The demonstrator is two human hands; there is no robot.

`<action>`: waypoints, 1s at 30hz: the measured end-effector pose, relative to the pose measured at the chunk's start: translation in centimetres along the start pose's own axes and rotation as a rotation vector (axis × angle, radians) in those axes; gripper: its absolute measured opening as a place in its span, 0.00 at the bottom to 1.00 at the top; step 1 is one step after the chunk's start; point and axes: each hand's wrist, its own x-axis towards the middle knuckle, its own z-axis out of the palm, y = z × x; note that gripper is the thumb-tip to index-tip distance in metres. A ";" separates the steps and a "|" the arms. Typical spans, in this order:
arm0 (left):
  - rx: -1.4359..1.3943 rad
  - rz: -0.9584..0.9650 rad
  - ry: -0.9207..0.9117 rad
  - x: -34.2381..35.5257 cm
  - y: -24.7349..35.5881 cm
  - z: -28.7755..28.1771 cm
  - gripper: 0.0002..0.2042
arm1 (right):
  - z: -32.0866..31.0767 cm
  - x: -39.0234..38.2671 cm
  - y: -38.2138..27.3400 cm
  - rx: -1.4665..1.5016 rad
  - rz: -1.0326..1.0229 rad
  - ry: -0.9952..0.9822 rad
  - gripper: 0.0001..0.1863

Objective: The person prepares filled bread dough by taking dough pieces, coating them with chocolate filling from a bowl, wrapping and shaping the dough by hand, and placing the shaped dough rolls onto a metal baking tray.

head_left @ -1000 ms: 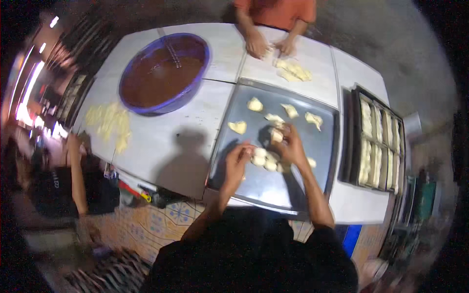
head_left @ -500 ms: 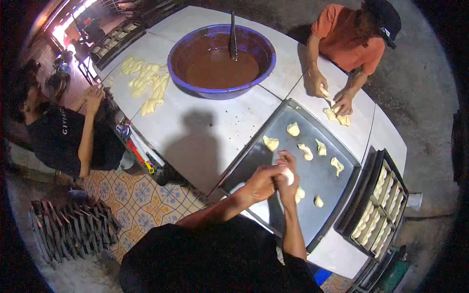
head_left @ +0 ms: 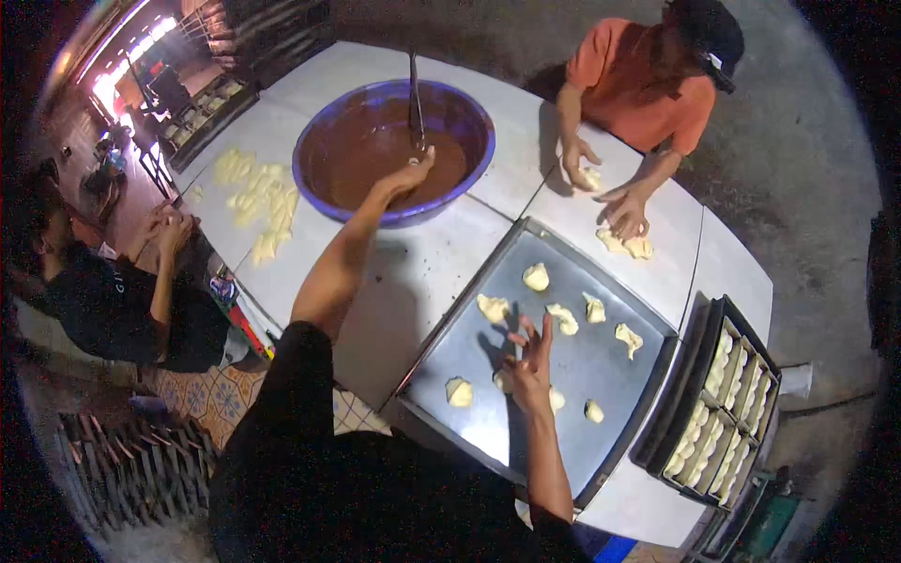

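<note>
Fingers, left hand (head_left: 407, 176): extending over purple basin (head_left: 427, 215); grip unclear.
Fingers, right hand (head_left: 531, 372): spreading wide above flat metal tray (head_left: 582, 450).
Dough pieces (head_left: 459, 392): lying lumpy, pale.

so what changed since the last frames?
Left hand parted from the right hand, moving forward and left to over the round purple basin. The pale dough piece between the hands is no longer gripped there; where it went is unclear. Right hand's fingers are now spread. Unmoved: lumpy pale dough pieces at the grey rectangular metal tray's far end.
</note>
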 end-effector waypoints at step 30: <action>-0.725 0.042 -0.608 -39.4 21.1 6.7 0.13 | -2.3 -8.3 -3.5 -0.477 -0.434 0.429 0.06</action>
